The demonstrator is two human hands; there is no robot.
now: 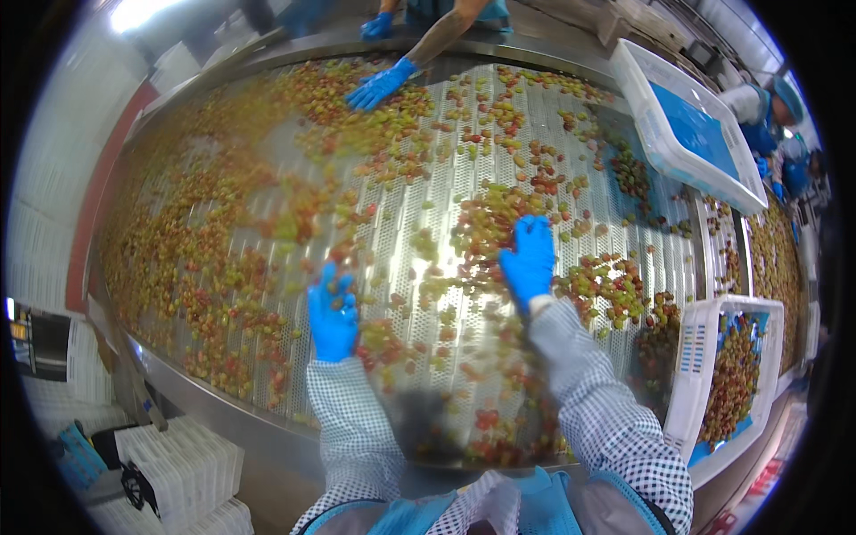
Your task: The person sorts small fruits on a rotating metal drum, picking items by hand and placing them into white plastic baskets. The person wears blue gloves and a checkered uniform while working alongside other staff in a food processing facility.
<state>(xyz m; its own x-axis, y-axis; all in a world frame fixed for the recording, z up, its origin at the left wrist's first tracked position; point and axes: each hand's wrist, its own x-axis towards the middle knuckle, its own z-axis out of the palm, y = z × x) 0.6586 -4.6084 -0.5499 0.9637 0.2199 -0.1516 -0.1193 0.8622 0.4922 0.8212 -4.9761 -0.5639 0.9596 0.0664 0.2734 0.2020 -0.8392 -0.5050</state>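
Small round red and green fruits [605,287], which look like grapes, lie scattered over a perforated metal conveyor [401,221]. My left hand [332,317], in a blue glove, is above the near middle of the belt. Its fingers are apart and slightly curled, with no fruit visible in them. To the right, my right hand [529,261], also gloved in blue, reaches to the edge of a loose heap of fruit [491,217]. Its thumb stands away from the fingers, and I see nothing gripped. What lies under its palm is hidden.
Across the belt, a co-worker's gloved hand [381,85] rests among fruit. A white crate [692,134] with a blue bottom stands at the far right edge. Nearer, another white crate [692,374] holds fruit. Stacked white crates [180,468] are at lower left. More people [769,114] work beyond.
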